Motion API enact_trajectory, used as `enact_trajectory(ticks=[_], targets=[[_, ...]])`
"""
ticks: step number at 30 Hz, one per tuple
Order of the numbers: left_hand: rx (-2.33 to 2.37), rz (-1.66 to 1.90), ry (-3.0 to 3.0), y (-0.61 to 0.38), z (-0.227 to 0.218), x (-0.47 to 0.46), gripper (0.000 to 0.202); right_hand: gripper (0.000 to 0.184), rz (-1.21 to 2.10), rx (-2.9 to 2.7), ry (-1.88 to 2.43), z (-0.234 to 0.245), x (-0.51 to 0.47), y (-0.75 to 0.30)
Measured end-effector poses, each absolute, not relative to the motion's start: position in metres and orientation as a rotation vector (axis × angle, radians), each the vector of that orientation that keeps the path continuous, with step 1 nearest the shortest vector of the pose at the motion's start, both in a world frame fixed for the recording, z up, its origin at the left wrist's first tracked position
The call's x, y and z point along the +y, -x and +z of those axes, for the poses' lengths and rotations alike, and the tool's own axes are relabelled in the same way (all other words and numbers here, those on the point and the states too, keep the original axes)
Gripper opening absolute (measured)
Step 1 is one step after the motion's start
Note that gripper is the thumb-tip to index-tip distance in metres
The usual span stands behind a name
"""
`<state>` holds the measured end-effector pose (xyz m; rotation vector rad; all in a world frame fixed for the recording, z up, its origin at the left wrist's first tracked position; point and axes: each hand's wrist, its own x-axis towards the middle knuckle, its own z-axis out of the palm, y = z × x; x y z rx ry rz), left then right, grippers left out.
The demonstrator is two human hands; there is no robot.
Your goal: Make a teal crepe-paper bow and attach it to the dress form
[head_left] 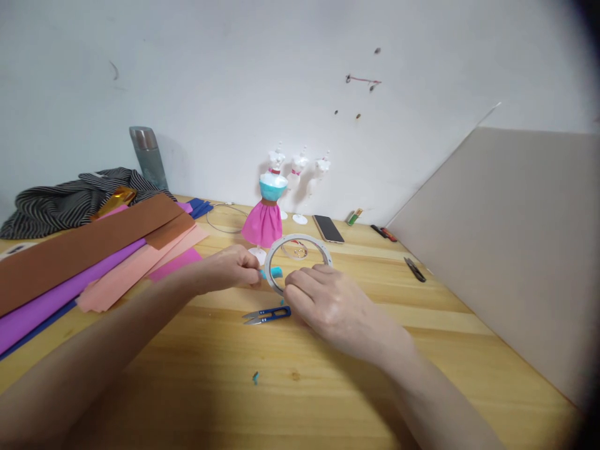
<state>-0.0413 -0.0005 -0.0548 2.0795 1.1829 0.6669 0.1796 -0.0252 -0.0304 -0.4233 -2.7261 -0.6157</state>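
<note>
My left hand (232,267) is pinched on a small turquoise strip (275,272) that lies against a white ring (323,249). My right hand (323,303) grips the ring's near edge and holds it tilted above the wooden table (300,369). Blue thread snips (268,315) lie on the table just below both hands. Behind the ring stands a small mannequin (267,212) in a turquoise top and pink skirt.
Sheets of brown, purple, peach and pink paper (94,256) lie at the left, with striped cloth (70,200) and a metal flask (147,156) behind. Two bare white mannequins (304,181), a phone (328,229), a wire hoop (225,219), black snips (415,269) and a leaning grey board (515,244) stand further back and right.
</note>
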Motion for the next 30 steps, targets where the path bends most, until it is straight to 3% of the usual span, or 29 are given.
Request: enact_trajectory(ticks=[4, 14, 23, 30], targets=[[1.166, 0.572, -1.718, 0.041, -0.058, 0.003, 0.015, 0.026, -0.611, -2.719, 0.409, -0.032, -0.025, -0.179], [1.218, 0.803, -1.466, 0.044, -0.056, 0.01, 0.015, 0.03, -0.561, -2.692, 0.477, -0.034, -0.021, -0.176], [1.34, 1.029, -1.588, 0.042, -0.054, 0.005, 0.021, 0.028, -0.494, -2.725, 0.587, -0.034, -0.021, -0.176], [1.416, 1.299, -2.123, 0.036, -0.054, -0.004, 0.031, 0.024, -0.513, -2.697, 0.635, -0.035, -0.016, -0.177]])
